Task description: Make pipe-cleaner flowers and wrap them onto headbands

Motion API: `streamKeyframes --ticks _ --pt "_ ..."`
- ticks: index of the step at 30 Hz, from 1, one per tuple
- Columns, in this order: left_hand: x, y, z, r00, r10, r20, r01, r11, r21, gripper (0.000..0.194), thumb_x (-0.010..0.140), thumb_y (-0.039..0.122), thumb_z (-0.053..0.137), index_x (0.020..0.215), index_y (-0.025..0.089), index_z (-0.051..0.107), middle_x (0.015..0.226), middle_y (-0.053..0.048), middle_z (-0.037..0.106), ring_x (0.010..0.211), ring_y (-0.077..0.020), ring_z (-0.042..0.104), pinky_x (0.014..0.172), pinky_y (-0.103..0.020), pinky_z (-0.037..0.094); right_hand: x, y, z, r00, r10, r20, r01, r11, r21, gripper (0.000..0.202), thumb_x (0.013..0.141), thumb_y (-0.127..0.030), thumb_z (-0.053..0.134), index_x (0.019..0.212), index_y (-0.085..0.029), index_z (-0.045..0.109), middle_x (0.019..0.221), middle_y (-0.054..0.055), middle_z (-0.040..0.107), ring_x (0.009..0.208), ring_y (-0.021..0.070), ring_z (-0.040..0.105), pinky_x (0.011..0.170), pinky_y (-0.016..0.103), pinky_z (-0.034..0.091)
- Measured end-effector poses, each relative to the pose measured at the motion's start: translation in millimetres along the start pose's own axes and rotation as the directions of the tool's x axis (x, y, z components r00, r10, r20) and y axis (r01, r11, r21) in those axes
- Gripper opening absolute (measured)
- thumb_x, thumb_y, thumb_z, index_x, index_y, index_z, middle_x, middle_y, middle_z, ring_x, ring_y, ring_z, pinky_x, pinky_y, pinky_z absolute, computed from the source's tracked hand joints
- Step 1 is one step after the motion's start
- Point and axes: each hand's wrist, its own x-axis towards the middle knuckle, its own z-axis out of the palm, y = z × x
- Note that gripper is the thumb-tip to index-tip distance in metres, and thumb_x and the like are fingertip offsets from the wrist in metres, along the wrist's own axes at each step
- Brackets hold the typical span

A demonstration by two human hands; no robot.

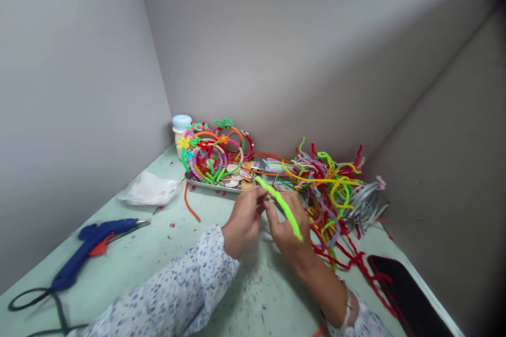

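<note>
A neon yellow-green pipe cleaner [282, 205] stretches across the middle of the view, slanting down to the right. My left hand [245, 215] pinches at its upper end with the fingers closed. My right hand [290, 221] is closed beside it, thumb toward the left hand, and the pipe cleaner runs over its back. The fingertips of both hands almost meet and partly hide what lies between them. Just beyond the hands is a metal tray [213, 185] with wooden pieces [233, 176] and several pipe-cleaner headbands [209, 152] decorated with small flowers.
A tangled heap of coloured pipe cleaners [328, 184] lies to the right, next to grey strips [367, 205]. At the right front is a dark phone [407, 295]. A blue glue gun [85, 247] with its cord and a white plastic bag [150, 189] lie left. A lidded jar [182, 124] stands behind.
</note>
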Motion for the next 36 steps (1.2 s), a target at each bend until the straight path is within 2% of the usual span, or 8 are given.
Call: streamKeyframes --ticks 4,7,9,11,17,26,30,36 --pt "4.6 -20.2 3.6 1.0 0.0 0.0 0.0 0.998 -0.069 0.013 0.061 0.019 0.064 0.061 0.015 0.051 0.061 0.001 0.053 0.059 -0.011 0.05 0.059 -0.024 0.039 -7.7 11.4 11.6 0.983 0.18 0.03 -0.18 0.983 0.019 0.015 0.086 -0.028 0.051 0.096 -0.019 0.055 0.089 0.007 0.061 0.082 0.0213 0.058 0.075 0.037 0.048" --pt "6.2 -30.8 -4.9 0.999 0.028 0.033 -0.027 0.999 -0.034 0.013 0.064 0.023 0.065 0.064 0.016 0.053 0.066 0.0 0.055 0.065 -0.0129 0.053 0.062 -0.025 0.04 -12.3 18.8 15.7 0.972 0.233 0.044 -0.234 0.971 0.036 0.013 0.087 -0.029 0.047 0.093 -0.019 0.054 0.086 0.007 0.062 0.078 0.0211 0.059 0.072 0.036 0.048" --pt "7.8 -34.8 -12.2 0.999 0.045 -0.012 -0.045 0.999 -0.001 0.014 0.065 0.024 0.067 0.066 0.017 0.055 0.067 0.001 0.055 0.065 -0.0117 0.053 0.062 -0.024 0.04 -14.7 23.2 17.4 0.972 0.234 0.037 -0.235 0.971 0.041 0.013 0.089 -0.028 0.045 0.094 -0.02 0.054 0.087 0.007 0.063 0.079 0.0213 0.059 0.071 0.036 0.048" --pt "11.0 -38.1 -18.7 1.0 -0.014 0.01 0.013 1.0 0.009 0.015 0.066 0.026 0.067 0.065 0.016 0.056 0.063 0.001 0.053 0.061 -0.0107 0.051 0.059 -0.023 0.04 -16.2 27.4 18.7 0.972 0.234 0.026 -0.235 0.972 0.03 0.014 0.089 -0.028 0.044 0.093 -0.02 0.054 0.086 0.007 0.063 0.079 0.0213 0.06 0.07 0.036 0.048" --pt "23.9 -51.5 -30.9 0.999 0.014 0.036 -0.014 1.0 -0.015 0.011 0.065 0.021 0.067 0.068 0.013 0.06 0.064 0.0 0.058 0.061 -0.0109 0.054 0.061 -0.023 0.041 -18.3 34.3 21.0 0.972 0.234 0.018 -0.234 0.972 -0.006 0.013 0.088 -0.027 0.045 0.091 -0.02 0.056 0.084 0.007 0.066 0.078 0.0219 0.062 0.07 0.035 0.049" --pt "24.5 -61.4 -39.5 0.997 0.082 0.009 -0.082 0.996 0.018 0.011 0.066 0.021 0.064 0.074 0.014 0.06 0.067 0.0 0.057 0.06 -0.01 0.051 0.059 -0.021 0.038 -18.4 34.4 19.5 0.966 0.247 0.074 -0.248 0.969 0.001 0.018 0.088 -0.025 0.045 0.098 -0.019 0.059 0.092 0.009 0.068 0.085 0.0222 0.063 0.074 0.035 0.049" --pt "26.5 -64.3 -42.5 0.994 0.11 -0.008 -0.109 0.993 0.043 0.012 0.066 0.019 0.065 0.075 0.015 0.06 0.068 0.001 0.056 0.059 -0.0086 0.048 0.058 -0.021 0.036 -18.1 35.7 20.5 0.972 0.229 0.049 -0.229 0.973 -0.009 0.019 0.088 -0.026 0.045 0.099 -0.019 0.059 0.091 0.008 0.067 0.082 0.0213 0.063 0.073 0.035 0.049" --pt "26.3 -63.6 -42.7 0.995 0.093 0.041 -0.094 0.995 0.017 0.01 0.068 0.018 0.066 0.076 0.015 0.061 0.07 0.001 0.054 0.062 -0.0081 0.047 0.06 -0.02 0.036 -19.0 35.7 20.2 0.969 0.248 0.001 -0.248 0.969 0.007 0.017 0.088 -0.027 0.047 0.097 -0.019 0.059 0.089 0.008 0.067 0.079 0.0205 0.063 0.071 0.034 0.049"
